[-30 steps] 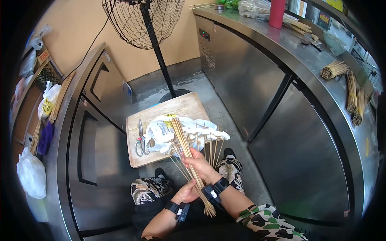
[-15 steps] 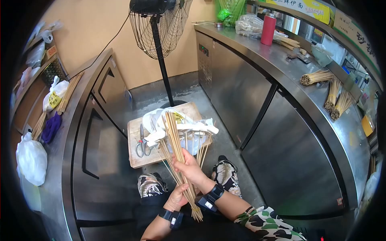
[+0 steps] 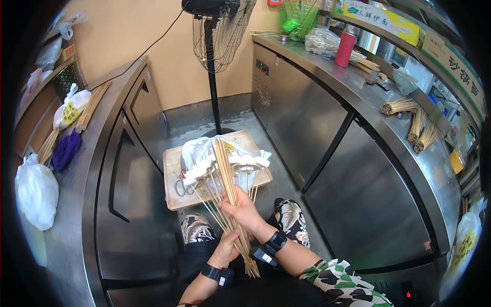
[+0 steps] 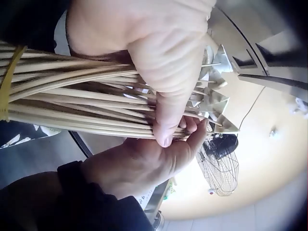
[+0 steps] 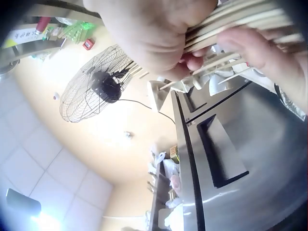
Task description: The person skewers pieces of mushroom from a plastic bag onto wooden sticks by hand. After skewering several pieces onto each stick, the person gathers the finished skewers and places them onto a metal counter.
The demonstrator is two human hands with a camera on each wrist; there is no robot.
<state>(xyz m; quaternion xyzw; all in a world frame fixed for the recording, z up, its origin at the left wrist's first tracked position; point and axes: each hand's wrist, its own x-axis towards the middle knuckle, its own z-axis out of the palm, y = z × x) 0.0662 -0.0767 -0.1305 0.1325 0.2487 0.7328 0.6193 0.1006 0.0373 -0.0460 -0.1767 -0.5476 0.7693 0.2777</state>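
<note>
A thick bundle of bamboo skewers [image 3: 225,171] slants up from my lap. My left hand [image 3: 225,249] grips it low, its thumb across the sticks in the left wrist view. Higher up, my right hand [image 3: 245,211] holds the same bundle, fingers curled round it. A yellow band [image 4: 8,86] circles the sticks near one end. Several skewers fan out with white pieces [image 3: 203,170] on their tips; what these are does not show clearly. Behind them a white plastic bag [image 3: 197,147] lies on a wooden board [image 3: 176,200], with scissors [image 3: 182,185] at its left.
Steel counters flank me: the left one [image 3: 99,120] bears skewers, white bags [image 3: 37,192] and a purple cloth [image 3: 66,151]. On the right counter [image 3: 409,128] are skewer bundles [image 3: 399,106] and a red bottle [image 3: 344,48]. A stand fan [image 3: 212,77] rises behind the board.
The head view has shifted, bringing more of the right-hand shelf into sight. Both hands keep their hold on the bundle, which now stands more upright and overlaps the white pieces and bag.
</note>
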